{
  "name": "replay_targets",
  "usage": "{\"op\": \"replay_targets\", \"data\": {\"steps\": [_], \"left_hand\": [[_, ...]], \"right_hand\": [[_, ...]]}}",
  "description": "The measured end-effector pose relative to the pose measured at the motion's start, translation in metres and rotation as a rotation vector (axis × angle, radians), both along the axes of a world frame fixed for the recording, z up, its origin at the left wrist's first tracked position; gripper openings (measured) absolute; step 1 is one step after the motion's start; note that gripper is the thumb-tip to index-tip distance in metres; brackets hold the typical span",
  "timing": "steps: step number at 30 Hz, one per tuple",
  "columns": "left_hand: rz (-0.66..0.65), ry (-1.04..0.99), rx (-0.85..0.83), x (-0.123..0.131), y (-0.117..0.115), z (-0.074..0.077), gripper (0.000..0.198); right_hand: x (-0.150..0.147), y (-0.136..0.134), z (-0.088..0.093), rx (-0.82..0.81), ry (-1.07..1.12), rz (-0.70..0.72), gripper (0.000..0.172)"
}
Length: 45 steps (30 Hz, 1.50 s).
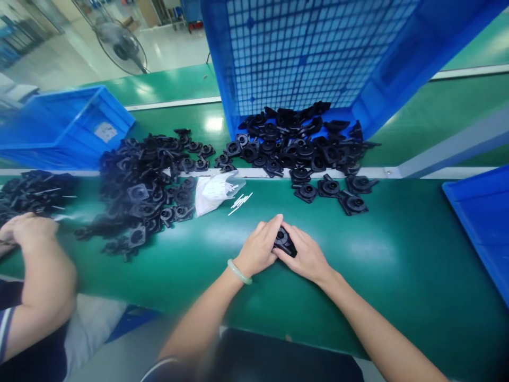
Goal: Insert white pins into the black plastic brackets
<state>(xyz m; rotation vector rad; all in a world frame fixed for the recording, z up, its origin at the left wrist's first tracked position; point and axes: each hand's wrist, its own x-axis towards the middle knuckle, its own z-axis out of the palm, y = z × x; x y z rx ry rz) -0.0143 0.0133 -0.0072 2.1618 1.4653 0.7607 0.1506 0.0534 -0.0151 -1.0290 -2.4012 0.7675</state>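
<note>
Between my hands, low over the green tabletop, is a black plastic housing (283,240) with a round raised centre. My left hand (259,248) closes on its left side, a pale green bangle on the wrist. From the right, my right hand (307,253) grips the same housing, thumb along the near edge. The fingertips of both hands nearly meet at its far side, covering much of it. Beyond my left hand, several thin white sticks (240,202) lie loose beside an open clear plastic bag (217,192) holding more of them.
A tipped blue crate (218,63) spills black housings (306,154) at the back. Another heap of housings (151,159) lies left of the bag. Blue bins stand at left (79,119) and right (481,223). A co-worker's hands (29,231) are at far left.
</note>
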Motion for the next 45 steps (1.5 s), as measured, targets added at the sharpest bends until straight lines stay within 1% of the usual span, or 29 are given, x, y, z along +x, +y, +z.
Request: {"op": "replay_targets", "data": {"steps": [2, 4, 6, 10, 12, 14, 17, 21, 22, 24, 27, 31, 34, 36, 38, 41, 43, 45], "left_hand": [[0.008, -0.037, 0.008, -0.001, 0.001, 0.000, 0.080], [0.045, -0.081, -0.017, -0.001, 0.002, -0.001, 0.084], [0.078, -0.117, -0.061, -0.002, 0.003, -0.001, 0.086], [0.070, -0.135, -0.095, -0.001, 0.003, -0.003, 0.069], [0.068, -0.133, -0.081, 0.000, 0.002, -0.005, 0.064], [0.071, -0.135, -0.066, 0.002, 0.001, -0.007, 0.063], [0.087, -0.138, -0.022, 0.005, 0.001, -0.007, 0.063], [0.135, -0.214, 0.028, 0.007, 0.000, -0.002, 0.061], [0.141, -0.240, 0.019, 0.007, 0.000, -0.001, 0.060], [0.148, -0.275, -0.013, 0.008, 0.000, 0.000, 0.057], [0.156, -0.278, -0.052, 0.010, 0.000, 0.002, 0.051], [0.144, -0.289, -0.085, 0.011, -0.001, 0.003, 0.051], [0.128, -0.375, -0.092, 0.009, -0.001, 0.004, 0.062], [0.140, -0.452, -0.082, 0.007, -0.002, 0.005, 0.064], [0.179, -0.501, -0.071, 0.004, -0.002, 0.006, 0.055], [0.247, -0.520, -0.092, 0.004, -0.002, 0.008, 0.044], [0.254, -0.520, -0.116, 0.005, -0.002, 0.008, 0.041], [0.241, -0.513, -0.124, 0.007, -0.003, 0.008, 0.040]], "right_hand": [[0.001, 0.000, 0.000, -0.005, 0.053, -0.051, 0.052], [0.005, 0.002, 0.001, 0.000, 0.169, -0.142, 0.038], [0.008, 0.005, 0.003, 0.006, 0.268, -0.207, 0.032], [0.011, 0.008, 0.005, -0.016, 0.292, -0.183, 0.029], [0.010, 0.007, 0.005, -0.039, 0.270, -0.177, 0.032], [0.008, 0.005, 0.005, -0.093, 0.244, -0.171, 0.038], [0.007, 0.003, 0.006, -0.272, 0.274, -0.174, 0.040], [0.010, 0.008, 0.005, -0.645, 0.528, -0.156, 0.040], [0.011, 0.010, 0.004, -0.713, 0.570, -0.148, 0.041], [0.012, 0.014, 0.003, -0.784, 0.583, -0.146, 0.042], [0.011, 0.014, 0.004, -0.753, 0.509, -0.183, 0.045], [0.010, 0.011, 0.011, -0.738, 0.440, -0.211, 0.047], [0.016, 0.013, 0.018, -0.735, 0.496, -0.218, 0.046], [0.021, 0.017, 0.021, -0.701, 0.573, -0.227, 0.044], [0.026, 0.022, 0.021, -0.671, 0.578, -0.229, 0.044], [0.032, 0.028, 0.019, -0.618, 0.419, -0.232, 0.045], [0.035, 0.030, 0.020, -0.653, 0.391, -0.213, 0.045], [0.037, 0.031, 0.022, -0.760, 0.511, -0.179, 0.045]]}}
